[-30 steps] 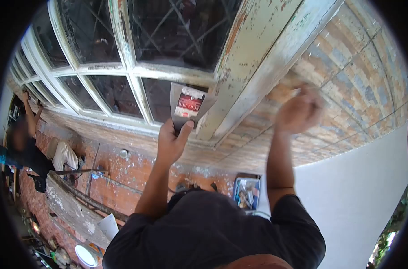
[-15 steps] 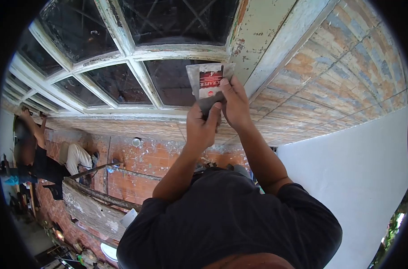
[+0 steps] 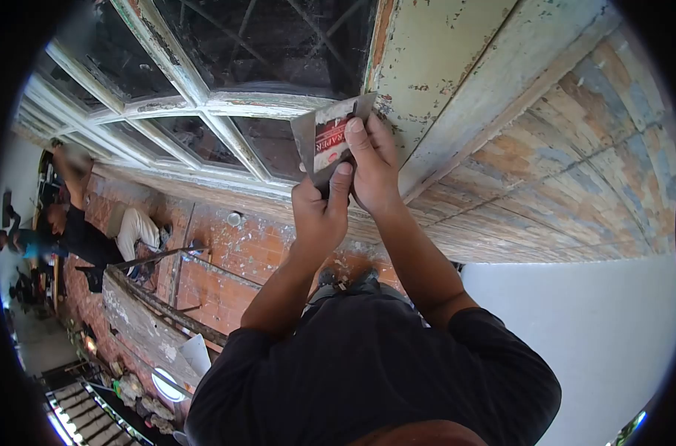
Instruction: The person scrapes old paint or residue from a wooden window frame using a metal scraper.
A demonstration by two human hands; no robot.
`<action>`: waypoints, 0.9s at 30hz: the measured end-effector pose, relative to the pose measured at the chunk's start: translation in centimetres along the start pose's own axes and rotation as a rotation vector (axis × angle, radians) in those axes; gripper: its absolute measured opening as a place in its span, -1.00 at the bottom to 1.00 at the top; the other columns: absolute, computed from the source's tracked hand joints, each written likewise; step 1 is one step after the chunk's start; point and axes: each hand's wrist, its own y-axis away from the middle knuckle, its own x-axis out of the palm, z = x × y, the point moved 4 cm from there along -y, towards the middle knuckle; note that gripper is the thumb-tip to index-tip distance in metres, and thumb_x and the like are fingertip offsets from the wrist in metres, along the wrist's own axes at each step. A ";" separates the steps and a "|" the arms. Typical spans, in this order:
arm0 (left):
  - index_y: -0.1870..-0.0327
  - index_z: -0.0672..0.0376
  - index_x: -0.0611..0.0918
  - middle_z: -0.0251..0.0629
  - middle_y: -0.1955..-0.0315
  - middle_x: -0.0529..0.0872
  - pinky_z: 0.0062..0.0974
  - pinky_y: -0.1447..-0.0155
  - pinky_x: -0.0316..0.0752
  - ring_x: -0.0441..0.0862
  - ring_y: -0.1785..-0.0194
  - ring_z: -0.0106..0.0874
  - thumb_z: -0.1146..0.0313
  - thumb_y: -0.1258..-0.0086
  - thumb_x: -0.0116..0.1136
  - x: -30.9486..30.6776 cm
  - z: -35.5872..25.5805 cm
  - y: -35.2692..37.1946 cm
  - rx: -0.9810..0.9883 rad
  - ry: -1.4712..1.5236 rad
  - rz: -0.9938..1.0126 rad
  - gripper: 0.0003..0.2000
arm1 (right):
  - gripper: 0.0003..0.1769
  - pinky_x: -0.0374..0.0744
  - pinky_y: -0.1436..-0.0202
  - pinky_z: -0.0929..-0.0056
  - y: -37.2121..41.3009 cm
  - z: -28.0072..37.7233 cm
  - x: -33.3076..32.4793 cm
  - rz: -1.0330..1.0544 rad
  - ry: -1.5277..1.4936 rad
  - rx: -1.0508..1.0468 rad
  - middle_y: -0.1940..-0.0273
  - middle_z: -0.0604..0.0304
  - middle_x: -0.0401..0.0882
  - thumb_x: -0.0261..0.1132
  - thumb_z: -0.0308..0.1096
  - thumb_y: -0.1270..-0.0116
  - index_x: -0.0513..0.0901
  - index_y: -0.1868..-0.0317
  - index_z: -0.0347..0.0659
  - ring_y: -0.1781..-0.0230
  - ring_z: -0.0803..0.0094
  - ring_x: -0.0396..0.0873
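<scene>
A wide-bladed scraper (image 3: 330,137) with a red and white label is held up close to the window. My left hand (image 3: 320,212) is wrapped round its dark handle, thumb on top. Higher up, my right hand (image 3: 375,167) grips the right side of the blade, its thumb lying on the label and its fingers behind. Pale smears mark the metal. Just beyond the blade is the white window frame (image 3: 252,104), its paint chipped, and a peeling cream post (image 3: 427,67).
Stone-patterned tiles (image 3: 561,156) cover the wall at right, above a white surface (image 3: 568,312). Paint flakes litter the orange floor (image 3: 226,271). A worn wooden bench (image 3: 141,320) stands at lower left. Beyond it, a person (image 3: 85,230) reaches up to the window.
Both hands and the scraper have shifted slightly left, and the blade has tilted. The view has turned a little, so more of the floor shows.
</scene>
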 end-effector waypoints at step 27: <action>0.14 0.37 0.54 -0.37 0.39 0.62 -0.65 0.41 0.39 0.53 0.40 -0.67 0.42 -0.60 -0.09 6.7 1.0 1.3 0.340 -0.317 -0.411 -0.81 | -0.63 0.50 0.10 0.61 -1.3 2.1 -2.8 0.375 -0.074 0.277 0.19 0.29 0.61 0.14 -0.13 -0.54 0.53 -0.03 -0.32 0.21 0.68 0.51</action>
